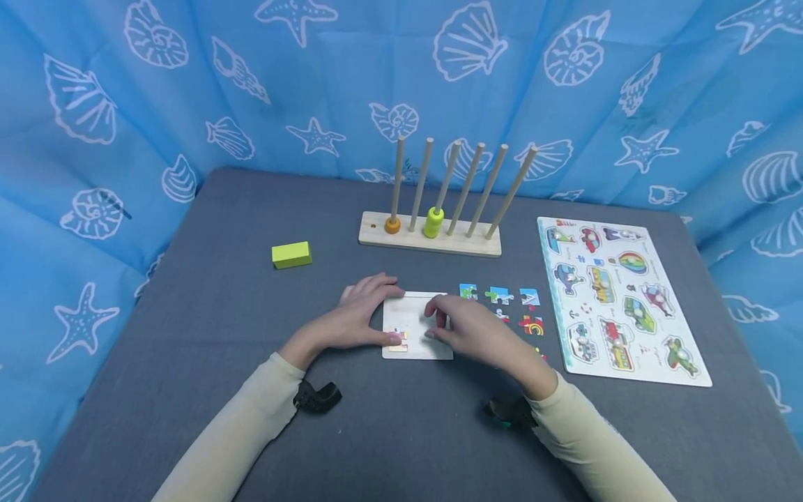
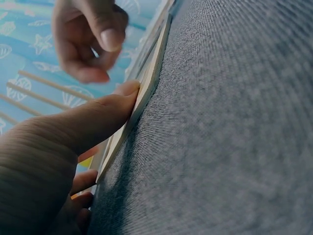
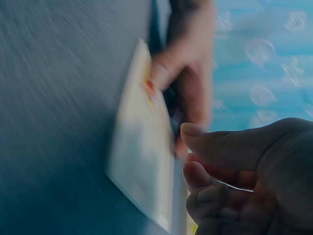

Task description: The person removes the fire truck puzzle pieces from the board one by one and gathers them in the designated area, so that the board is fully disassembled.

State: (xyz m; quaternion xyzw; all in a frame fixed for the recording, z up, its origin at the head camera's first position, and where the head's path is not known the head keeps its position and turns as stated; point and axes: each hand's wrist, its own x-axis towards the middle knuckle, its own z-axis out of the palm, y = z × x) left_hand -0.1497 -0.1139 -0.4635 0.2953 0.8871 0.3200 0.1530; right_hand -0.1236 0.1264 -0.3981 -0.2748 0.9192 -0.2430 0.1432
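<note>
A small pale puzzle tray lies flat on the table, with a colourful jigsaw piece in its near left corner. My left hand holds the tray at its left side, the thumb pressing near that piece and the fingers along the far left edge. Over the tray's right half hovers my right hand, fingers loosely curled and a gap between thumb and forefinger. Nothing is visible between them, also in the right wrist view, where the tray is blurred. Loose jigsaw pieces lie right of the tray, partly hidden by the right hand.
Behind the tray stands a wooden peg rack with tall rods, an orange bead and yellow-green beads. A yellow-green block sits at the left. A white vehicle puzzle board lies at the right. A blue shell-patterned curtain surrounds the table.
</note>
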